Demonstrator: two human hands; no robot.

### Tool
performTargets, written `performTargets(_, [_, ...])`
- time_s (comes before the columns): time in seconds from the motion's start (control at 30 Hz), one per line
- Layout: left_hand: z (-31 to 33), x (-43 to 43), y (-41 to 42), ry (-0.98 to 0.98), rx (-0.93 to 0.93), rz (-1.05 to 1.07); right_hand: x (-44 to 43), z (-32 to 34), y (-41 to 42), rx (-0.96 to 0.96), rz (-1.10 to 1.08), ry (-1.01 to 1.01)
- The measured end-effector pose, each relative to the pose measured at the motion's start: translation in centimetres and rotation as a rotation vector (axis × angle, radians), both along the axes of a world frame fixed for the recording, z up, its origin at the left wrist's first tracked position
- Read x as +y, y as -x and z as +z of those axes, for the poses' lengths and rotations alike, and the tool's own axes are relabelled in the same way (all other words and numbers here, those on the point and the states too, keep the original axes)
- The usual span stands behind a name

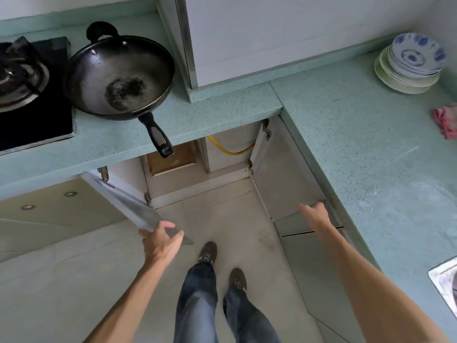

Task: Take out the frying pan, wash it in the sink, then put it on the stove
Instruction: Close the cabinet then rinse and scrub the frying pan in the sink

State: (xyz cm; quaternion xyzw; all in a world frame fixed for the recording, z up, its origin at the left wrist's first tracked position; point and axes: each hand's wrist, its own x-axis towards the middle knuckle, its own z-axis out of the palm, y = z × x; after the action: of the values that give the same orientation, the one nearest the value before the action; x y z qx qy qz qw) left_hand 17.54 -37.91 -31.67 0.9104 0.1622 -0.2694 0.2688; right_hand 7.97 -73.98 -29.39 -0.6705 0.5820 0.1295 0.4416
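Frying pan (118, 75) sits on the tabletop (222, 105) beside the stove (32, 95). Left hand (160, 243), fingers clamped on the left cabinet door (138, 209); right hand (314, 216), fingers spread, touches the right cabinet door (279, 174).

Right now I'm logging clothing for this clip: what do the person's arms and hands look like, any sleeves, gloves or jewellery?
Both forearms are bare, with no sleeve in view. The left hand and right hand wear no gloves, and no watch, ring or bracelet shows.
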Motion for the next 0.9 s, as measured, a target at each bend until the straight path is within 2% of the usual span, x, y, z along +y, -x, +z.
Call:
performTargets(0.13, [0.3, -3.5, -1.7, 0.096, -0.037, -0.035, -0.8, -1.6, -0.8, -0.197, -0.392, -0.069])
performTargets(0.2, [0.4, -4.7, -3.0, 0.155, -0.088, -0.074, -0.8, -2.1, -0.9, -0.260, -0.482, -0.076])
performTargets(0.3, [0.6, -5.3, -5.1, 0.270, -0.135, -0.162, -0.2, -2.0, -0.4, -0.270, -0.400, -0.024])
performTargets(0.4, [0.6, -5.6, -7.5, 0.341, -0.115, -0.145, 0.9, -2.0, 1.0, -0.203, -0.159, 0.066])
performTargets(0.47, [0.8, -6.2, -8.6, 0.350, -0.122, -0.016, 2.2, -2.2, 1.3, -0.183, -0.031, 0.073])
performTargets(0.5, [1.0, -6.5, -9.0, 0.389, -0.123, 0.113, 3.2, -2.3, 0.8, -0.203, -0.011, 0.047])
performTargets(0.53, [1.3, -6.6, -9.4, 0.497, -0.098, 0.298, 4.5, -2.3, 0.2, -0.231, -0.011, -0.002])
performTargets(0.63, [1.5, -6.2, -10.8, 1.048, 0.075, 0.838, 8.3, -3.4, -3.2, -0.309, -0.012, -0.236])
performTargets(0.7, [1.5, -5.8, -11.7, 1.193, 0.126, 1.035, 10.4, -3.8, -6.5, -0.345, 0.069, -0.348])
performTargets(0.77, [1.8, -6.1, -12.5, 1.265, 0.146, 1.131, 11.7, -3.8, -10.6, -0.412, 0.112, -0.379])
performTargets(0.9, [1.6, -6.4, -14.7, 1.308, 0.197, 1.128, 11.7, -3.7, -19.1, -0.459, -0.042, -0.462])
